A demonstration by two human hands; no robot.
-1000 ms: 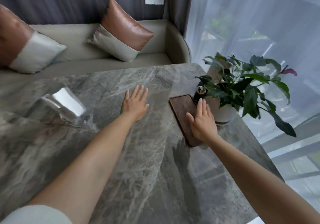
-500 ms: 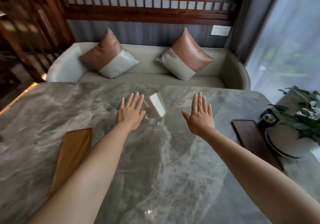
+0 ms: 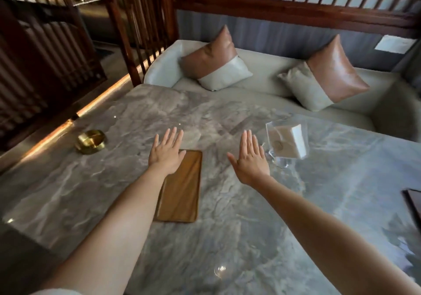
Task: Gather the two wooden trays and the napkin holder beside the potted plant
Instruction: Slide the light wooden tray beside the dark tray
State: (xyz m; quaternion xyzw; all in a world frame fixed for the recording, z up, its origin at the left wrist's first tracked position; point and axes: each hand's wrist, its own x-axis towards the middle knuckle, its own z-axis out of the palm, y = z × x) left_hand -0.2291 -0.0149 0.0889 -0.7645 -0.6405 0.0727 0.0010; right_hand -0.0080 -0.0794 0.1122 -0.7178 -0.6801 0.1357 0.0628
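Both hands flat and empty over the table

Plainly, the fingers of the left hand (image 3: 167, 152) are straight and slightly spread, palm down, clamped on nothing; the hand covers the far left corner of the light tray (image 3: 182, 187), though whether it touches the wood I cannot tell. The right hand (image 3: 250, 159) is likewise flat, fingers apart and thumb out, above bare marble between that tray and the napkin holder (image 3: 286, 142). The holder, clear with pale napkins inside, stands just beside the right fingertips. At the right edge, well apart, a corner of the dark tray (image 3: 413, 200) shows. A brass ashtray (image 3: 91, 141) sits far left on the table (image 3: 250, 237), with a sofa (image 3: 262, 73) beyond.
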